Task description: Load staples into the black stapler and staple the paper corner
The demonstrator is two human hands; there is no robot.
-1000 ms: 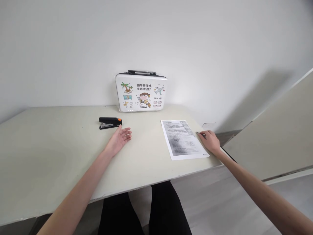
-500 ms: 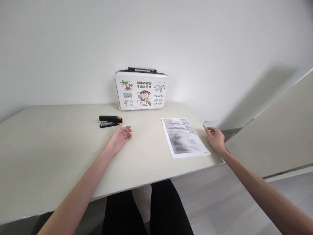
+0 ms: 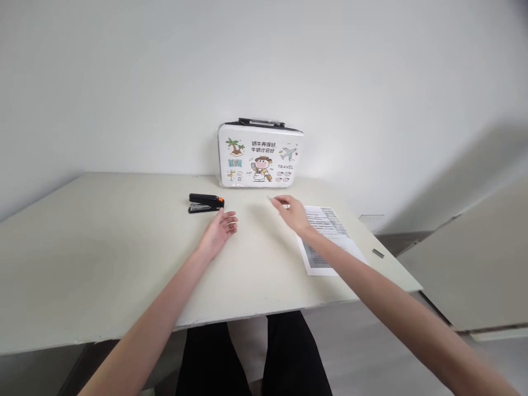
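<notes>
A black stapler (image 3: 206,202) with an orange tip lies on its side on the desk, its metal rail showing. My left hand (image 3: 218,234) is open just in front of the stapler's right end, thumb close to it; whether they touch I cannot tell. My right hand (image 3: 293,214) is closed in a pinch above the desk, holding a small thin piece that looks like a strip of staples (image 3: 269,198). Another grey staple strip (image 3: 378,253) lies near the desk's right edge. Under my right forearm is a printed sheet of paper (image 3: 315,242), partly covered.
A white cartoon-printed case (image 3: 260,157) with a black handle stands against the wall behind. The pale desk (image 3: 103,253) ends at a front edge above my legs. To the right, a light panel (image 3: 487,264) stands beyond the desk's side.
My right hand has swung left from the desk's right edge, across the paper, towards the stapler, uncovering the grey strip. The left hand stays beside the stapler. The view has shifted somewhat.
</notes>
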